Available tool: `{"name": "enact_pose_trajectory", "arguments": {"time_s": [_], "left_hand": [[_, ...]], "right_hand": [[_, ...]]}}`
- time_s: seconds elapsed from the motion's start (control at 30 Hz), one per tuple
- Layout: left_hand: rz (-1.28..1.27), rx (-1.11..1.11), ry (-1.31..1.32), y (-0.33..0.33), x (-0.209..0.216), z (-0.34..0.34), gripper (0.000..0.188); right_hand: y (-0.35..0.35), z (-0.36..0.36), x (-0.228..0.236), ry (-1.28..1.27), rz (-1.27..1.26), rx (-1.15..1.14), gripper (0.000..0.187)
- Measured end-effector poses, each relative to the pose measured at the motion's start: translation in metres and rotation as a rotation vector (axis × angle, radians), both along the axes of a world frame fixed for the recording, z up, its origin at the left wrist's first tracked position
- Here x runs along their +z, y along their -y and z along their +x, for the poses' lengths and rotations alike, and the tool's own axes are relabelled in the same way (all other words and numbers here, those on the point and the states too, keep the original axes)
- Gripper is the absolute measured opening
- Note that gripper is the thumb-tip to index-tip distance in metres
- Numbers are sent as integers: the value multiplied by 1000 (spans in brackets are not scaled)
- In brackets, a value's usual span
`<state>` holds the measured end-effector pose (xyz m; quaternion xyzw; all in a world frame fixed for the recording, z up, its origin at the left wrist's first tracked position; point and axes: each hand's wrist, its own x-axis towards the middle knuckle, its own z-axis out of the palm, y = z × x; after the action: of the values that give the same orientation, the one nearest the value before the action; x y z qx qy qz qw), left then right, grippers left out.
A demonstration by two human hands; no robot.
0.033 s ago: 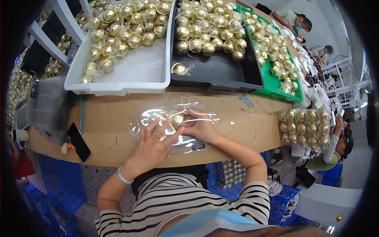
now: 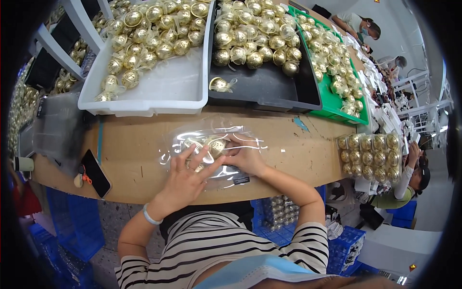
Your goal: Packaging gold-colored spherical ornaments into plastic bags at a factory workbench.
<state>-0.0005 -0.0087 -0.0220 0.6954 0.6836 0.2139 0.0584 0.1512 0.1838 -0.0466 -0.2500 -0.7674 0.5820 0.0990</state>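
One pack [image 2: 208,134] bore one dark label [image 2: 241,180], left hand [image 2: 184,181] lay spread atop, right hand [image 2: 248,157] curled, whether pinching I couldn't tell, three trays [image 2: 262,89] beyond.

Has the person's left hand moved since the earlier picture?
No, not visibly. Judged against the rectangular white plastic tray, the bare left hand sits in the same place, its fingers over the clear, shiny plastic packaging.
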Motion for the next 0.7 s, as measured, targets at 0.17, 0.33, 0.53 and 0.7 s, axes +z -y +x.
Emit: {"name": "enact_pose_trajectory", "arguments": {"time_s": [0.17, 0.33, 0.53, 0.7], "left_hand": [[-5, -46, -49, -4, 13, -1, 82], [-26, -25, -126, -3, 15, 0, 77], [-26, -42, -95, -3, 20, 4, 82], [-59, -46, -71, -8, 15, 1, 84]], "right_hand": [[-3, 7, 1, -3, -116, -85, 72], [-84, 58, 63, 146, 274, 598, 80], [-235, 12, 107, 405, 1061, -456, 41], [-285, -54, 52, 1070, 1071, -286, 69]]}}
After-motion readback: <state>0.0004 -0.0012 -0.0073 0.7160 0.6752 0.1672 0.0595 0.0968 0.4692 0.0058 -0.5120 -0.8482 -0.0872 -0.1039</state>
